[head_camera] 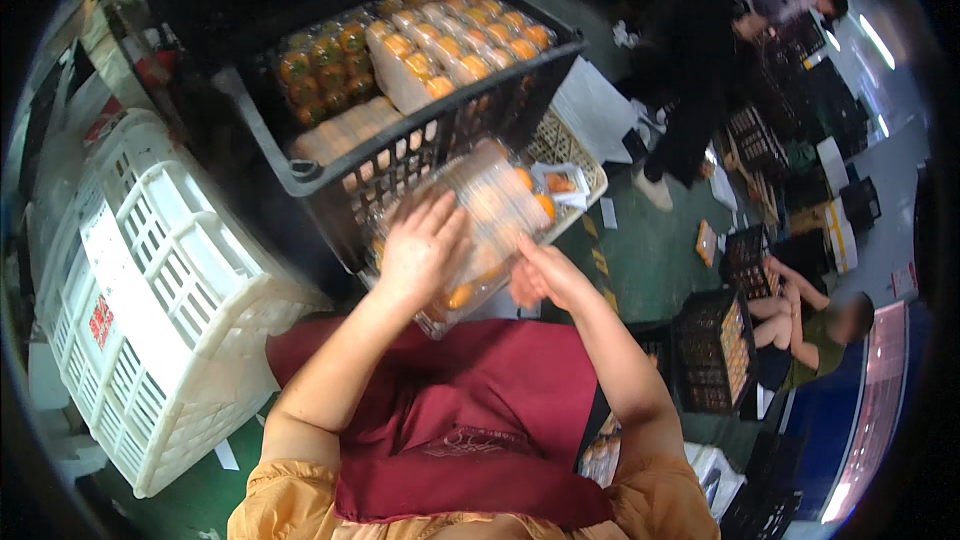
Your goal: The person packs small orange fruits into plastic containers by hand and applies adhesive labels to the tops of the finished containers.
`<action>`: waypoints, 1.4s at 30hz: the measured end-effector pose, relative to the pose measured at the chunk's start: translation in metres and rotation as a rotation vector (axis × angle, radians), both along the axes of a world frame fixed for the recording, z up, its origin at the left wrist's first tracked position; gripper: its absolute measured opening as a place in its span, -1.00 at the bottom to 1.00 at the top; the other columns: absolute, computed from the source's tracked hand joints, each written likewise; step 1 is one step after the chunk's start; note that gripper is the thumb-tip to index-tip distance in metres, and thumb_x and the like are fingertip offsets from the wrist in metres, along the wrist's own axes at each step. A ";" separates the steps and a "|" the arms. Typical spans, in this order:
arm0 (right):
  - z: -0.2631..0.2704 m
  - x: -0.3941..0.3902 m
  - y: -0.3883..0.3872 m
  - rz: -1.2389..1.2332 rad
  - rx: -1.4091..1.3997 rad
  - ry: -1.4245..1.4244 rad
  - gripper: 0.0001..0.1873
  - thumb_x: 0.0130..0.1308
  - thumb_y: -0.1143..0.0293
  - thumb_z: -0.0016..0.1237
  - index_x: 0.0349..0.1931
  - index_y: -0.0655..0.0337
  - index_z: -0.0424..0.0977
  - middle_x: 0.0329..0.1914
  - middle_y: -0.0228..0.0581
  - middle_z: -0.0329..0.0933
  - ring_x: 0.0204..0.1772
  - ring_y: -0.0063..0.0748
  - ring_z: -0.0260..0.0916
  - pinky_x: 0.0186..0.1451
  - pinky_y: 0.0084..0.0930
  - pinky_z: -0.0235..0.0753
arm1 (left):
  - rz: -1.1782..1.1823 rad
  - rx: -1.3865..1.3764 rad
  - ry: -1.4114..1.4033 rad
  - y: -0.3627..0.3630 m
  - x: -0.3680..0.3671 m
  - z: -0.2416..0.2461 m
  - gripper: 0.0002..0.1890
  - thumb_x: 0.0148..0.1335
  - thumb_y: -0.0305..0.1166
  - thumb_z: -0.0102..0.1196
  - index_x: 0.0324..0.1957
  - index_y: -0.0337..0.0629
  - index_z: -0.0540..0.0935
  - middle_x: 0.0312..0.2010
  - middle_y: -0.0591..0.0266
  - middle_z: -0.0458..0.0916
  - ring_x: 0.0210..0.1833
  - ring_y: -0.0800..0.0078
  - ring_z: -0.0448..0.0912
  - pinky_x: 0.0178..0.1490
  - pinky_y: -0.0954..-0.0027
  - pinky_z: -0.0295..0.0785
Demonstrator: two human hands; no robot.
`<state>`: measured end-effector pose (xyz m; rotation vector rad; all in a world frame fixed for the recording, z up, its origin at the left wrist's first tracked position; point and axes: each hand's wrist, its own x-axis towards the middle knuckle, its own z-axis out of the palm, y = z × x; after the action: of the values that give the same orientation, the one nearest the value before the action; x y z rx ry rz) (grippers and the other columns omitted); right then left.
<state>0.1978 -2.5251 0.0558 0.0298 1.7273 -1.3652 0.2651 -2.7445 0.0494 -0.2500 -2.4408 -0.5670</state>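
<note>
In front of me lies a clear plastic pack of orange fruit, with a pale film or label strip over its middle. My left hand rests palm down on the near left part of the pack, its fingers blurred. At the right edge my right hand has its thumb up against the pack and its other fingers lower, also blurred. Under the pack is a pale woven-pattern plastic crate, mostly covered. Just beyond stands a black plastic crate with stacked fruit packs inside.
A white slatted plastic crate stands close on my left. White paper lies beside the black crate. A person in dark clothing bends over at upper right. Another person sits at right by a black crate of packed fruit.
</note>
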 end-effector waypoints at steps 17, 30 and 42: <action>0.111 -0.145 -0.260 0.644 0.916 1.450 -0.49 -0.01 0.24 0.03 -0.06 0.35 0.31 -0.21 0.09 0.47 -0.05 -0.04 0.40 0.00 -0.30 0.36 | -0.164 0.413 0.137 -0.011 -0.003 0.003 -0.73 -0.04 -0.47 0.09 -0.21 -0.27 0.52 -0.23 0.05 0.52 -0.11 0.10 0.49 -0.08 0.25 0.42; 0.149 -0.169 -0.271 0.395 0.614 1.395 -0.38 -0.19 0.19 0.10 -0.06 0.30 0.34 -0.14 0.08 0.45 -0.05 -0.10 0.41 -0.01 -0.39 0.39 | -0.233 0.455 0.156 -0.017 0.003 0.004 -0.72 -0.06 -0.47 0.08 -0.21 -0.24 0.52 -0.31 0.09 0.53 -0.20 0.15 0.50 -0.12 0.25 0.37; 0.283 -0.049 -0.081 -0.144 -0.243 0.991 -0.56 0.10 0.42 0.00 0.00 0.36 0.27 -0.11 -0.17 0.42 -0.15 -0.44 0.43 -0.13 -0.51 0.48 | -0.513 0.918 -0.112 -0.009 0.015 0.012 -0.76 0.15 -0.43 -0.04 -0.15 -0.27 0.53 -0.20 0.09 0.55 -0.12 0.29 0.52 -0.03 0.38 0.36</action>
<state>0.1490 -2.6061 0.3390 -0.7917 2.3430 -1.8519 0.2798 -2.7535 0.0614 -0.4509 -1.9405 -1.8658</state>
